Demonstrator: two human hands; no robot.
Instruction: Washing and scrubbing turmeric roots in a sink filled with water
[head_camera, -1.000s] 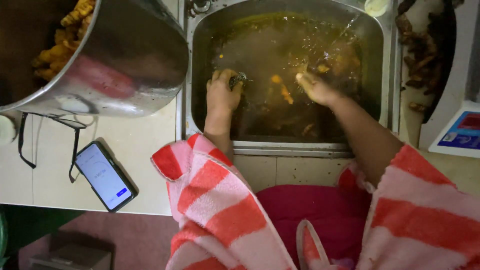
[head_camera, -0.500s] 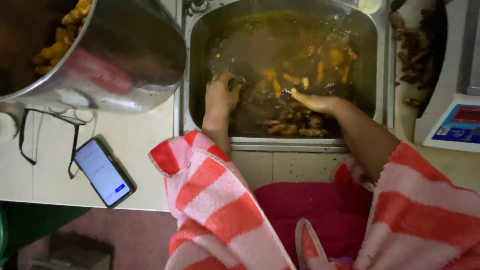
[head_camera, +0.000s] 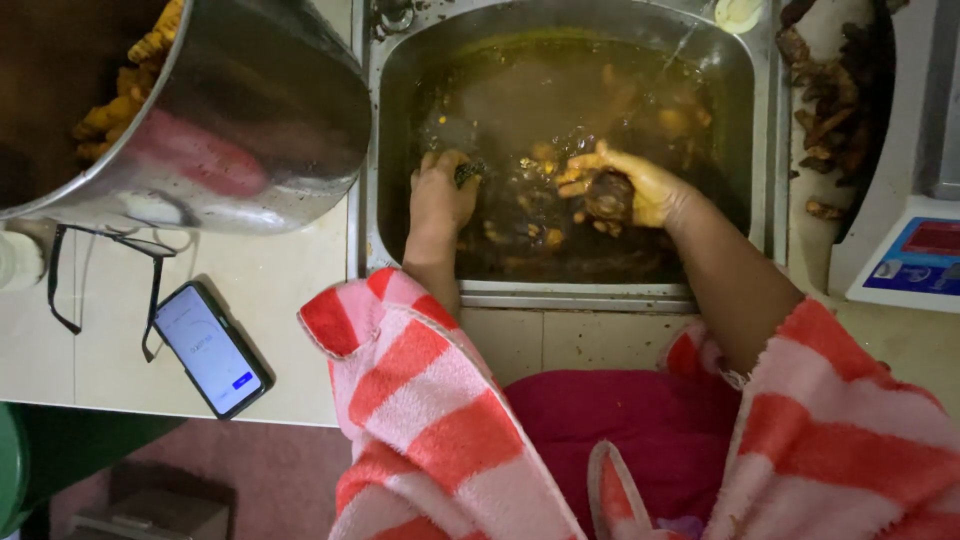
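Observation:
Both my hands are in a steel sink (head_camera: 570, 295) full of muddy brown water with several yellow-brown roots floating in it. My left hand (head_camera: 440, 195) is closed around a small dark scrubber (head_camera: 468, 173) at the water's left side. My right hand (head_camera: 630, 185), stained yellow, is lifted just above the water and grips a dark, dirty root (head_camera: 607, 195). I wear red and white striped sleeves.
A big steel pot (head_camera: 230, 110) holding yellow roots stands left of the sink. A phone (head_camera: 210, 350) and a dark cord (head_camera: 100, 270) lie on the tiled counter. Dark roots (head_camera: 835, 100) lie on a board at the right, beside a scale (head_camera: 915, 255).
My right hand has come up out of the water with a root in it and moved left. My left hand stays at the sink's left side.

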